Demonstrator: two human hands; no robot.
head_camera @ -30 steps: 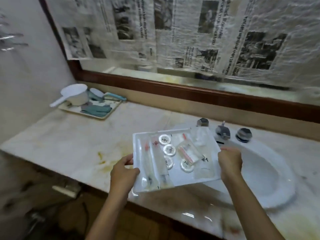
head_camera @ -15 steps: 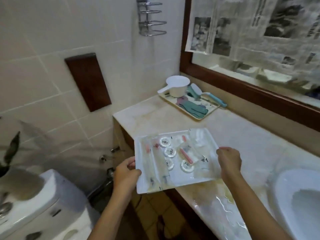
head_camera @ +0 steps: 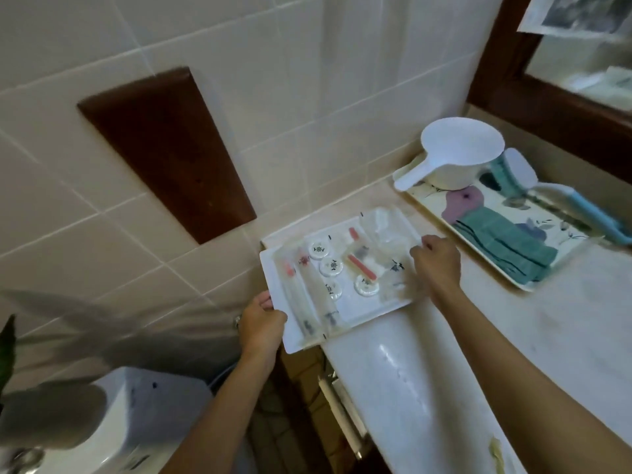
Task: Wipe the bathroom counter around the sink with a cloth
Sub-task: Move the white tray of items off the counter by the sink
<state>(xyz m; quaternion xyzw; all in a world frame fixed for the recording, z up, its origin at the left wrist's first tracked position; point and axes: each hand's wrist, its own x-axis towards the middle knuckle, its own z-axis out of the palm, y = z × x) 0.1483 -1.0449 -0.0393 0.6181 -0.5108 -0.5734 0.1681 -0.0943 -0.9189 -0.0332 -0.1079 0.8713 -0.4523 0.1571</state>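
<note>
Moved: white tray (head_camera: 372, 309), from sink to counter's (head_camera: 533, 343) left end.
Hands: left hand (head_camera: 261, 323) and right hand (head_camera: 437, 261) grip its opposite edges.
Cloth (head_camera: 509, 248): folded on patterned tray (head_camera: 564, 230), far right.
Risk: near corner overhangs; releasing now may tip it.

The white tray (head_camera: 360, 311) between my left hand (head_camera: 261, 323) and right hand (head_camera: 439, 265) is now at the counter's (head_camera: 564, 323) left end, no longer over the sink, near the patterned tray (head_camera: 555, 230).
</note>
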